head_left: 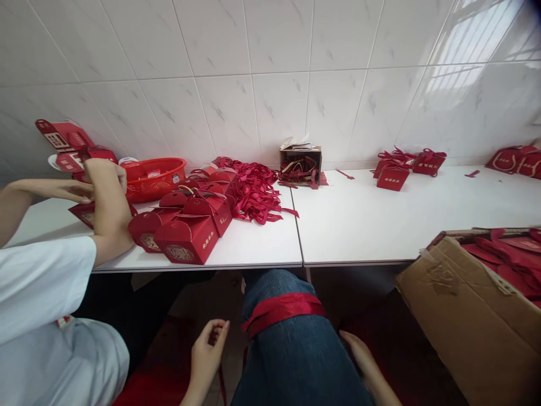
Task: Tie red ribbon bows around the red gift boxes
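Note:
My left hand (208,351) is low beside my left knee, fingers curled in a pinch on the end of a red ribbon (282,309) that lies draped over my jeans-clad thigh. My right hand (359,352) rests against the right side of the same leg, below the table edge; its fingers are partly hidden behind the knee. The ribbon hangs down from my left hand.
Two white tables (363,225) meet in front of me. On them are red gift boxes (188,239), a pile of red ribbons (256,189), a red basket (154,177), a small carton (301,163). A co-worker's arms (107,211) work at the left. An open cardboard box (473,316) stands at my right.

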Motion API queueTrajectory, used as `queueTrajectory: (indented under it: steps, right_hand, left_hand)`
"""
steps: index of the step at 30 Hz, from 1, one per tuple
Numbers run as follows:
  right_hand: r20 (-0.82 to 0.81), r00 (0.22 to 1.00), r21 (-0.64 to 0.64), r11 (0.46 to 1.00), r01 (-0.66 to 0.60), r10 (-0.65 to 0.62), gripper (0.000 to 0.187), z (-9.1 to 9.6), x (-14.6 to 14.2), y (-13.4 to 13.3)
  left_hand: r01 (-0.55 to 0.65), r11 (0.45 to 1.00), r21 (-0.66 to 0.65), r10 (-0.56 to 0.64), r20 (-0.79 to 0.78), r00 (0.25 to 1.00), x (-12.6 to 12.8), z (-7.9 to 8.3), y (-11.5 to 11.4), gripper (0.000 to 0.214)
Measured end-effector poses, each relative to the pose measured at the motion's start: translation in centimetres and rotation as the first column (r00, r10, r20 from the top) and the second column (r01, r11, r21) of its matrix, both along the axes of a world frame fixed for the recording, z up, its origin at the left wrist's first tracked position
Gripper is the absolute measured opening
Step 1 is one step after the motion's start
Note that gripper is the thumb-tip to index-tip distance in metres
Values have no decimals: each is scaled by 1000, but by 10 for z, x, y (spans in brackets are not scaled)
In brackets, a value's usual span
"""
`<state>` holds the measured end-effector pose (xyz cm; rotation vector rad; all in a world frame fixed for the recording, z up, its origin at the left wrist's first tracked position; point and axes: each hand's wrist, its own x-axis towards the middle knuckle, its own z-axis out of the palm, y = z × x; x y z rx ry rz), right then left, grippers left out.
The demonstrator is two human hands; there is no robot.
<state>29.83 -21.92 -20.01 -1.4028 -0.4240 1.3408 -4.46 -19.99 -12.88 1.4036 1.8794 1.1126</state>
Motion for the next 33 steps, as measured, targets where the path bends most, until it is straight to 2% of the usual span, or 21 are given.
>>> queueTrajectory:
  steps: [1,2,3,4,6,8,10,12,15,16,17,19,21,24,27,29,31,32,33]
  right_hand:
    - [34,999,-47,998,29,-28,26,3,5,1]
    - [76,996,-74,996,50,-45,29,10,9,2]
    - [130,989,-55,996,71,-64,31,23,13,4]
    - [191,977,48,995,85,-92,33,41,15,7]
    - [334,918,277,953,123,-215,32,85,15,17]
    - [465,836,433,898,73,-292,29,130,11,35]
    - [582,760,479,877,-35,-288,29,164,4,66]
    - [738,645,379,912,-154,-198,35,183,-6,108]
    - [929,369,117,956,-268,-11,58,191,-29,175]
    - [950,311,70,956,-284,23,63,192,-38,194]
    - [956,293,62,951,-301,30,64,192,-46,210]
    - [954,299,79,939,-334,26,57,193,-61,232]
    - [939,343,114,929,-353,15,38,194,-70,242]
    - [898,440,179,922,-343,-11,11,196,-72,244]
    - [815,577,283,906,-314,-54,11,206,-62,240]
    - [728,678,384,881,-277,-104,13,223,-50,236]
    - [602,770,522,834,-179,-211,16,251,-34,228]
    - [531,797,591,800,-106,-287,17,269,-24,223]
    - [409,819,688,726,13,-402,17,288,-13,216]
  left_hand:
    - [32,995,94,-18,-152,988,-4,19,3,34]
    - [127,968,216,-57,-303,951,-8,39,8,24]
    - [209,923,322,-54,-429,902,-12,60,15,16]
    - [222,868,443,43,-514,857,-16,82,23,13]
    - [93,749,656,347,-509,788,-22,119,46,33]
    - [-42,687,726,486,-415,769,-25,144,72,64]
    - [-142,724,676,502,-374,780,-24,156,95,71]
    - [-241,780,578,514,-371,774,-20,156,108,70]
    - [-284,821,496,502,-386,774,-10,147,108,64]
    - [-259,825,502,480,-380,790,-6,144,105,62]
    - [-211,829,518,440,-372,817,-3,141,101,59]
    - [-58,839,541,293,-361,885,3,138,93,56]
    - [136,844,519,72,-360,930,7,137,88,54]
    - [352,828,437,-222,-321,921,12,137,89,61]
    - [463,801,379,-426,-181,886,17,137,100,68]
    - [532,775,340,-548,-58,835,22,138,109,67]
    - [607,737,298,-637,5,771,26,143,116,64]
    - [641,716,276,-667,-1,745,28,146,119,62]
    - [670,698,252,-687,-26,726,29,151,121,60]
